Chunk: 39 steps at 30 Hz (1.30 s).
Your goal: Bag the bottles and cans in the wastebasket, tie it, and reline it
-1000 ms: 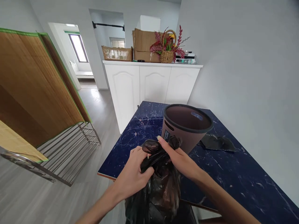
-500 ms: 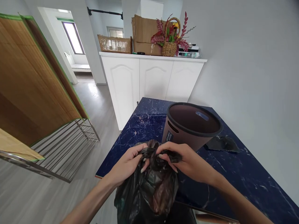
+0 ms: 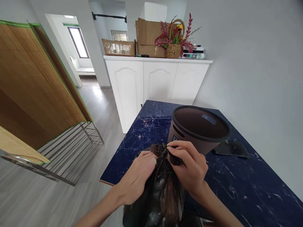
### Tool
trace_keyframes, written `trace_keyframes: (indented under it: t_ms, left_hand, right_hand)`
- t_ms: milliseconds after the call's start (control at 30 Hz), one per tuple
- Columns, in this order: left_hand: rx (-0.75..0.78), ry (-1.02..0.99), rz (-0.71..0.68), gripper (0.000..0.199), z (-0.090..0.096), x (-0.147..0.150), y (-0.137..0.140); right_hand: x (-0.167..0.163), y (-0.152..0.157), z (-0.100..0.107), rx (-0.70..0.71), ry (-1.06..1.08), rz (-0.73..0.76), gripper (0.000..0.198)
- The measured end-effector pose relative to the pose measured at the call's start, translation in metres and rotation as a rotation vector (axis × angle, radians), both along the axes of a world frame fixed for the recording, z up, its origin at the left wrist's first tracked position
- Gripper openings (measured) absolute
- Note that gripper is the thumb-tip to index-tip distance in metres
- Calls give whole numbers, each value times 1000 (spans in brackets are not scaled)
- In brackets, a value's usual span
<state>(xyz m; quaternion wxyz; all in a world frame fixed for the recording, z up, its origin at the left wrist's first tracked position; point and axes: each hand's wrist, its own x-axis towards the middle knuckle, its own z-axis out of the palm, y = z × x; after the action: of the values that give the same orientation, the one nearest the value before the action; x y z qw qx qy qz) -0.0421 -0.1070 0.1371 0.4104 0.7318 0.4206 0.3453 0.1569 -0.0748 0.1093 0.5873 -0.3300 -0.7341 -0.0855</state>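
A full black garbage bag [image 3: 163, 198] is at the near edge of the blue marbled table, its neck gathered and twisted at the top. My left hand [image 3: 138, 173] is closed on the left side of the neck, thumb toward the middle, with its fingertips hidden. On the other side my right hand [image 3: 189, 164] pinches the gathered plastic, and a dark bunch of it shows under the fingers. Right behind the hands stands a brown trash can [image 3: 199, 126] with a black rim and a slot handle. Its inside shows no liner.
The blue marbled table [image 3: 236, 186] reaches toward a white cabinet [image 3: 158, 78] bearing cardboard boxes [image 3: 119, 47] and a flower basket [image 3: 174, 50]. A flat piece of black plastic [image 3: 232, 148] lies right of the can. At left stands a metal rack [image 3: 80, 142] with bamboo mats [image 3: 40, 85].
My left hand has turned so its back faces up, and my right hand has raised its fingers into a pinch at the neck. The twisted ends are drawn closer together. The view shifted slightly.
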Motion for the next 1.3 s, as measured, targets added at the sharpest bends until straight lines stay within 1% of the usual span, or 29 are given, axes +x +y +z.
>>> trace_keyframes:
  t_ms: [67,100,133,200,267,333,400,500,633,700,767,867,1000,1167,1233,1300]
  left_hand:
    - [-144,-75,122,51,0,3,2]
    - [-204,-112,167,53,2,6,4]
    - [-251,-152,182,55,3,9,6]
    - [-326,-267,147,55,7,15,11]
    - [-402,-402,121,50,10,21,16]
    - [-466,-505,147,44,10,24,19]
    - [-507,-570,182,42,8,25,21]
    - [-527,-657,217,42,4,24,23]
    - [-586,-728,144,39,3,22,24]
    - [-611,-741,103,40,4,21,26]
    - [-625,-738,98,42,4,19,27]
    - [-614,-729,129,39,3,15,31]
    - [-534,-672,171,41,-4,3,40]
    - [-390,-447,260,50,-24,-25,52]
    - [-363,-408,295,51,-34,-32,55]
    - [-377,-416,320,51,-44,-35,54]
  right_hand:
    - [-4,0,-1,41,43,-17,25]
    - [-5,0,-1,53,53,-25,26]
    - [-6,0,-1,60,55,-35,27]
    - [-7,1,-1,75,46,-61,26]
    - [-7,1,1,93,33,-91,24]
    - [-5,1,4,105,17,-102,23]
    - [-3,0,6,97,-15,-74,23]
    - [3,-2,5,66,-73,-1,23]
    - [13,-8,-2,56,-134,66,38]
    - [17,-12,-3,57,-140,76,39]
    - [21,-16,-4,57,-139,81,37]
    - [28,-24,-8,30,-155,124,35]
    - [41,-37,-23,-41,-171,148,29]
    - [60,-60,-42,-151,-131,153,26]
    - [65,-66,-49,-199,-113,156,26]
    - [69,-70,-55,-250,-103,153,25]
